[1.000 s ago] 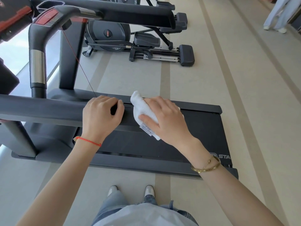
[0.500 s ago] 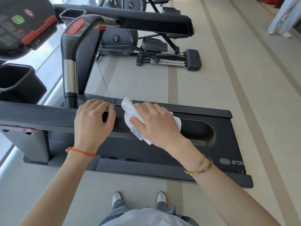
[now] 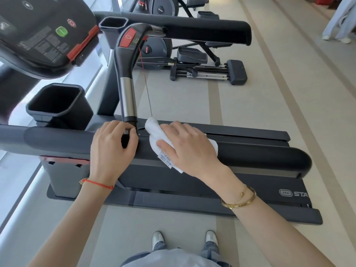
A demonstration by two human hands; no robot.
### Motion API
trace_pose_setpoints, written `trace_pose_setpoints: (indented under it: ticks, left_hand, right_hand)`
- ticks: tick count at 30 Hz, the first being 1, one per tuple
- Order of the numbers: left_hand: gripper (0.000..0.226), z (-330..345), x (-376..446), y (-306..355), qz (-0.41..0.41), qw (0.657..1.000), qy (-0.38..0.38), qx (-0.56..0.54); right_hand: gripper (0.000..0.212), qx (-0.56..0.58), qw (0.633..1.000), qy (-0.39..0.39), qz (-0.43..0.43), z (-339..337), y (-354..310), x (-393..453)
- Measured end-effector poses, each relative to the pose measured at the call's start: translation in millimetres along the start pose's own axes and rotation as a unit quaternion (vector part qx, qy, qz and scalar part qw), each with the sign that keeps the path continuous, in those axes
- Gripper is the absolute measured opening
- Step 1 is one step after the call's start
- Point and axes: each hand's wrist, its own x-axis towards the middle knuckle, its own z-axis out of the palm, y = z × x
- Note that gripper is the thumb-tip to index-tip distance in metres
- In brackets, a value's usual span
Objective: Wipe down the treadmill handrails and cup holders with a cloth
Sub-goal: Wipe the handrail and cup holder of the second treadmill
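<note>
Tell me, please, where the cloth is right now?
The cloth lies on the near handrail, under the right hand, beside the left hand.

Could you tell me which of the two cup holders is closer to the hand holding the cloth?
The larger-looking one at lower left, just above the near handrail. The other sits up beside the console, farther from the right hand and cloth.
</note>
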Motion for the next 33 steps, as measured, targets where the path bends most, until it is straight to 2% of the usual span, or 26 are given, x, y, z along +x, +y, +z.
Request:
trace_pose_setpoints:
  ticks: [10,16,18,20,24,28,33]
  left_hand:
    - [0.038,-2,1,-20,0.031,0.997,0.018,0.072]
    - [0.041,3,1,-24,0.041,0.996,0.040,0.072]
    - [0.041,4,1,-24,0.041,0.996,0.045,0.070]
    - [0.040,5,2,-25,0.045,0.995,0.052,0.072]
    - [0.039,6,1,-25,0.049,0.995,0.045,0.075]
    - [0.040,5,2,-24,0.037,0.997,0.018,0.064]
    - [0.043,9,4,-7,0.039,0.999,-0.008,0.031]
  right_hand:
    - [0.037,0.059,0.995,0.057,0.048,10,-27,14]
    - [0.036,0.015,0.984,0.112,0.134,6,-7,-9]
    - [0.035,0.000,0.981,0.108,0.158,8,-13,-2]
    - [0.036,-0.003,0.984,0.101,0.148,13,-30,9]
    - [0.038,0.006,0.984,0.148,0.102,26,-50,9]
    - [0.042,0.004,0.979,0.187,0.076,29,-39,-1]
    - [0.039,-0.024,0.964,0.247,0.095,33,-10,-22]
